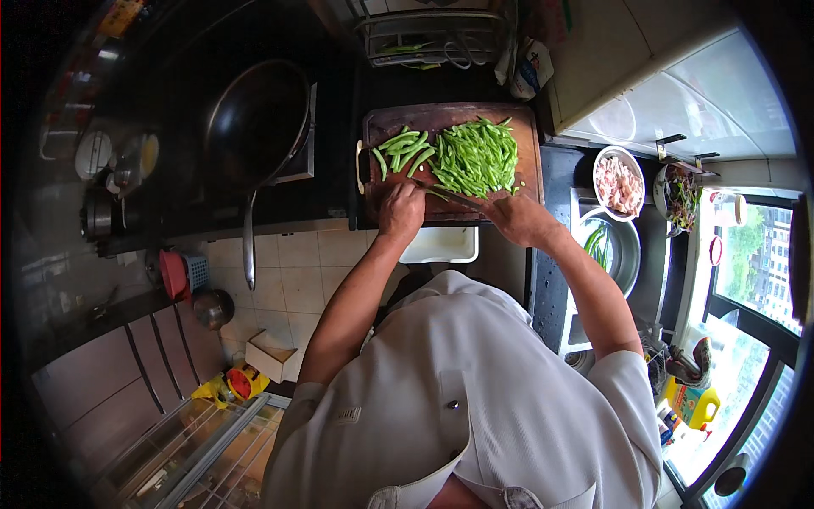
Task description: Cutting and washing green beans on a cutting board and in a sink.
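Observation:
On a brown wooden cutting board (529, 168) lies a large heap of sliced green beans (477, 156). To its left are several whole green beans (402, 151). My right hand (520, 219) grips a kitchen knife (463, 199), its blade pointing left across the board's near side. Curled at the knife's tip, my left hand (402, 209) holds a green bean (435, 193) down on the board; the fingers mostly hide it.
A wok (261, 121) sits on the stove at left, its handle (250, 254) jutting over the floor. At right stand a bowl of sliced raw meat (618, 186) and a metal basin (623, 254) with green vegetables. A white plastic bin (445, 247) is below the board.

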A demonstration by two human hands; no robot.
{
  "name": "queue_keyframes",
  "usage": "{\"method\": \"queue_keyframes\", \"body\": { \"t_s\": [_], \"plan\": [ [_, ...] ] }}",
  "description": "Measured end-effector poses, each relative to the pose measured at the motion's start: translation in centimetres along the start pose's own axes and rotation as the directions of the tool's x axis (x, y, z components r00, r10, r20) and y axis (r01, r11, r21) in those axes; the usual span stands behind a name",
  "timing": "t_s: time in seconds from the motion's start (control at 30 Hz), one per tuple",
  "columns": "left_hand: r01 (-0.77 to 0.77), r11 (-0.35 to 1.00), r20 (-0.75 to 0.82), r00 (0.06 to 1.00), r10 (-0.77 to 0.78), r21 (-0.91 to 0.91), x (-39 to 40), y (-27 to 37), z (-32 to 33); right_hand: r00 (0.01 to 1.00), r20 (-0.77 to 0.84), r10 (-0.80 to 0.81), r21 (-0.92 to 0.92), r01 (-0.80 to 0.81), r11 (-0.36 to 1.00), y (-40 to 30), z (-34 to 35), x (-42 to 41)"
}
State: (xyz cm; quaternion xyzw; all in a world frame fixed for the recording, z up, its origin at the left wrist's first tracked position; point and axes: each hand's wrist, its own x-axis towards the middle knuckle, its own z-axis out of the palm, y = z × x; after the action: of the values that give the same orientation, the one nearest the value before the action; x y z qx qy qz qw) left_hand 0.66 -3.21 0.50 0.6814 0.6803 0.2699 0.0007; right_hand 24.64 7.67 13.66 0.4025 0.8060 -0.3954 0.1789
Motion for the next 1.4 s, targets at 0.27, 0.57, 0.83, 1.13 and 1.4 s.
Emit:
{"method": "queue_keyframes", "body": {
  "t_s": [0.27,0.57,0.83,1.13,1.4],
  "plan": [
    [-0.005,1.0,0.025,1.0,0.005,0.012,0.3,0.2,-0.2,0.992,-0.11,-0.058,-0.02,0.056,0.998,0.7,1.7,2.0],
    [0.182,0.965,-0.009,0.982,-0.188,-0.188,1.5,-0.9,-0.4,0.962,-0.262,-0.071,0.062,0.091,0.994,0.7,3.0,1.8],
    [0.33,0.935,0.073,0.943,-0.323,-0.132,4.6,-2.4,0.1,0.986,-0.167,-0.02,0.047,0.028,0.998,0.6,-0.1,-2.5],
    [0.5,0.859,0.202,0.858,-0.473,-0.112,5.8,-4.0,-0.3,0.999,-0.025,-0.036,-0.082,0.034,0.996,0.8,1.4,-1.7],
    [0.433,0.88,0.151,0.9,-0.409,-0.198,4.2,-2.1,-3.8,0.971,-0.235,0.051,0.099,-0.029,0.995,3.1,1.1,0.7]
  ]
}}
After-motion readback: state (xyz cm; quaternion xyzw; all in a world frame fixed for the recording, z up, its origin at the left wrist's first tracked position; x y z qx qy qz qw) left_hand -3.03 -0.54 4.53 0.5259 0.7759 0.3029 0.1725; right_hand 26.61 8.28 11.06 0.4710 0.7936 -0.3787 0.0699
